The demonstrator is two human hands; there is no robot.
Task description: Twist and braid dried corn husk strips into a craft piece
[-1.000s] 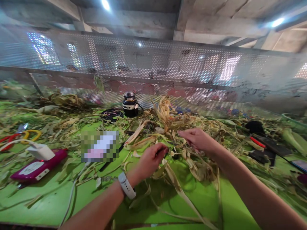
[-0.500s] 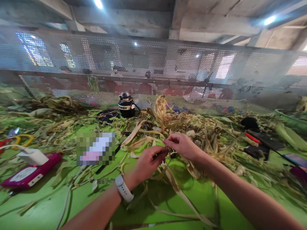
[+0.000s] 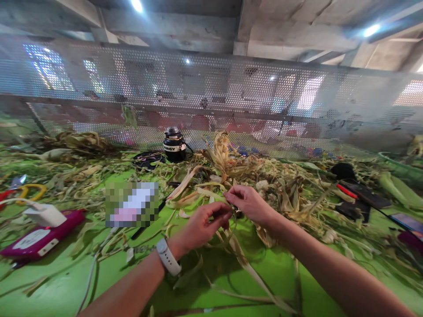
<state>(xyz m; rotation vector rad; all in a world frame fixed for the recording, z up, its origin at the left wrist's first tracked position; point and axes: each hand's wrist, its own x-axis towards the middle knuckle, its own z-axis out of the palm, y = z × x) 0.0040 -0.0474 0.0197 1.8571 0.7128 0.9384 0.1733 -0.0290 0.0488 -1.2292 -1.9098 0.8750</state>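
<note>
My left hand (image 3: 208,222), with a white watch (image 3: 168,257) on its wrist, is closed in a pinch above the green table (image 3: 132,286). My right hand (image 3: 246,201) is pinched too, its fingertips close to those of the left. Both hold a thin strip of dried husk (image 3: 235,215), partly hidden by the fingers. A longer pale husk strip (image 3: 253,270) trails below them toward the near edge. Beyond my hands stands an upright bundle of dried husk (image 3: 220,152).
A black jar (image 3: 174,145) stands by the perforated screen (image 3: 205,79). At left are a magenta power strip (image 3: 39,237), a white plug (image 3: 46,215) and yellow-handled scissors (image 3: 35,191). Dark items (image 3: 363,193) and a green basket (image 3: 403,167) lie at right.
My left hand has turned slightly and its wrist has shifted a little left. My right hand has barely moved. The husk ends near the fingers lie a little differently.
</note>
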